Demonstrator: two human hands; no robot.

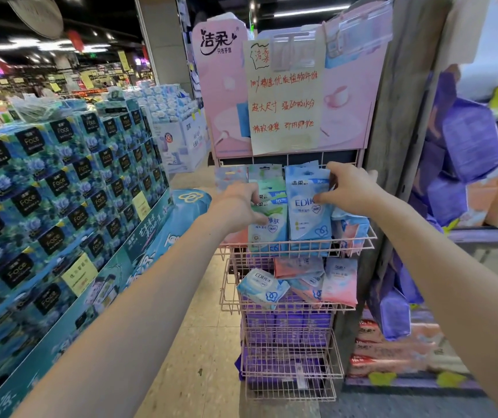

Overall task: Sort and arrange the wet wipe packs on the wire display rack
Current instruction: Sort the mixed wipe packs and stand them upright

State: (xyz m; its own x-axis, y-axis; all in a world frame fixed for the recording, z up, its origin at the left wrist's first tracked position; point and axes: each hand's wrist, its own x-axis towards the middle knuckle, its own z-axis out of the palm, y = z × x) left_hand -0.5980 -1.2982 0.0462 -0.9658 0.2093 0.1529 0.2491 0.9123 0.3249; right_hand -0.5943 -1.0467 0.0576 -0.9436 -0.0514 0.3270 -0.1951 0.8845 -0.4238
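Observation:
A pink wire display rack [297, 245] stands ahead with several tiers. In its top basket stand upright blue wet wipe packs [306, 218] and green wet wipe packs [268, 227]. My right hand [348, 188] grips the top right edge of the front blue pack. My left hand [240, 206] pinches the upper left edge of the green packs. The second tier holds a tilted blue pack [261, 286] and pink packs [339, 282] lying loosely. Purple packs [286, 327] fill the lower tiers.
A pink brand board with a handwritten sign [283, 95] rises above the rack. Stacked teal tissue boxes [60, 182] form a big display on the left. Purple packages [464, 146] hang on shelving to the right. Tiled floor [199, 351] lies between.

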